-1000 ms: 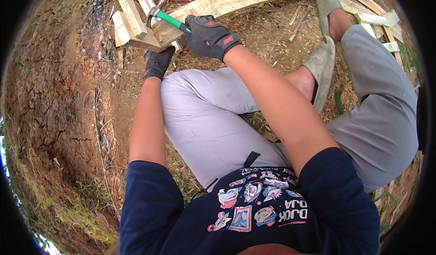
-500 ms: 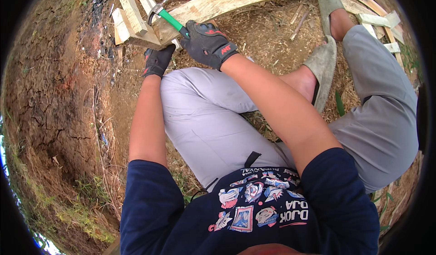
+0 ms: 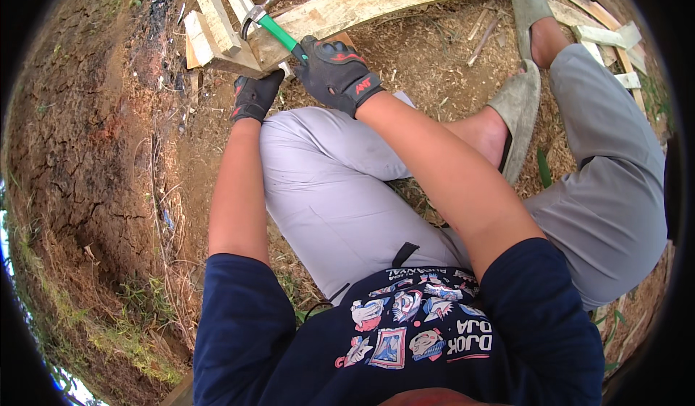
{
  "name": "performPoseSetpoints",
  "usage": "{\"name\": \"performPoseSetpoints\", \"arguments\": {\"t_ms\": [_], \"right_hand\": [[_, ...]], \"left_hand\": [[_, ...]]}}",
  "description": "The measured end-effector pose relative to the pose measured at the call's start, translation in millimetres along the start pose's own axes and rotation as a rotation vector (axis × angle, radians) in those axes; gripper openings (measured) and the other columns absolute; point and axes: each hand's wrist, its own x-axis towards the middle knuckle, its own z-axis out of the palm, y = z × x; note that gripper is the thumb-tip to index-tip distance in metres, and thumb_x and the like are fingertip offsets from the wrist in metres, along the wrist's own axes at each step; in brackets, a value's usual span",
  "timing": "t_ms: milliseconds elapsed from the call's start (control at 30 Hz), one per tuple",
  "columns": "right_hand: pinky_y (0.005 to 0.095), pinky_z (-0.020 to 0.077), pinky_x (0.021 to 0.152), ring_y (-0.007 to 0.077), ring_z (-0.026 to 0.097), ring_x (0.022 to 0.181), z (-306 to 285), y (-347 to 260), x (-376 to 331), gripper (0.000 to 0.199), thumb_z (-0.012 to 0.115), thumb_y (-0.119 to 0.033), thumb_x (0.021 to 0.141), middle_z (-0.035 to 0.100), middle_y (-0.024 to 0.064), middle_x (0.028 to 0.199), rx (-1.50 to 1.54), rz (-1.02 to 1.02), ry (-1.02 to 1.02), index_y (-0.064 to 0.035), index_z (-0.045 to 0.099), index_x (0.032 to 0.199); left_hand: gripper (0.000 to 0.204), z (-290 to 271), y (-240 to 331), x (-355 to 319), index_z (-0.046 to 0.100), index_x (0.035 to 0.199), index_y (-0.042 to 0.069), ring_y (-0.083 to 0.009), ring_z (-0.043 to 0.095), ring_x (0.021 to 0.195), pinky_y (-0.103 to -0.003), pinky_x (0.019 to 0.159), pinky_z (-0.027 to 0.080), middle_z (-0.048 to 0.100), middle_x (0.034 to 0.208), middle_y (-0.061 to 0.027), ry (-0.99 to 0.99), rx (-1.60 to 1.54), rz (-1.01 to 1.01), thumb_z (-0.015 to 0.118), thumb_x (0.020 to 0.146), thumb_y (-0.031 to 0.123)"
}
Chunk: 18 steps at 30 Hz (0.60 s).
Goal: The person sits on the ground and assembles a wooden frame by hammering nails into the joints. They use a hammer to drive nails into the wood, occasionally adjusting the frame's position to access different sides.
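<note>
Over the earth (image 3: pixel 423 55), we record: right hand (image 3: pixel 333 73), closed around green-handled hammer (image 3: pixel 278 32); left hand (image 3: pixel 257 96), at wooden block (image 3: pixel 245 63), grip we cannot tell.

Black-gloved left hand (image 3: pixel 257 96): fingertips hidden behind pale squared wooden block (image 3: pixel 243 63). Black-gloved right hand (image 3: pixel 333 73) covers grip end of green-handled metal claw hammer (image 3: pixel 279 33); head-to-block contact too small to tell. Top edge crops pale squared wooden beam (image 3: pixel 211 9), long pale wooden plank (image 3: pixel 391 2), upper grey slip-on shoe (image 3: pixel 531 4).
</note>
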Motion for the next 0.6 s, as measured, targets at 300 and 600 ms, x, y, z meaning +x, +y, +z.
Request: {"name": "performPoseSetpoints", "arguments": {"t_ms": [300, 600], "right_hand": [[0.0545, 0.0556, 0.089, 0.0413, 0.071, 0.103, -43, 9, 33, 0.028, 0.066, -0.031, 0.094, 0.073, 0.022, 0.102, -0.151, -0.136, -0.085, -0.0075, 0.067, 0.11], [0.0488, 0.0544, 0.096, 0.0358, 0.07, 0.108, -82, 17, 86, 0.036, 0.071, -0.036, 0.091, 0.073, 0.0175, 0.108, -0.289, -0.128, -0.411, -0.0082, 0.071, 0.113]], "left_hand": [[0.052, -8, 4, -2, 0.071, 0.13, 0.01, -0.0375, 0.067, 0.12, -0.048, 0.101, 0.053, 0.074, 0.126, -0.0174, -0.089, 0.033, -0.038, 0.074, 0.087, 0.04], [0.05, -3, -1, 3, 0.072, 0.128, 0.008, -0.0385, 0.069, 0.116, -0.048, 0.099, 0.054, 0.075, 0.124, -0.0181, -0.115, -0.011, -0.042, 0.075, 0.088, 0.037]]}}
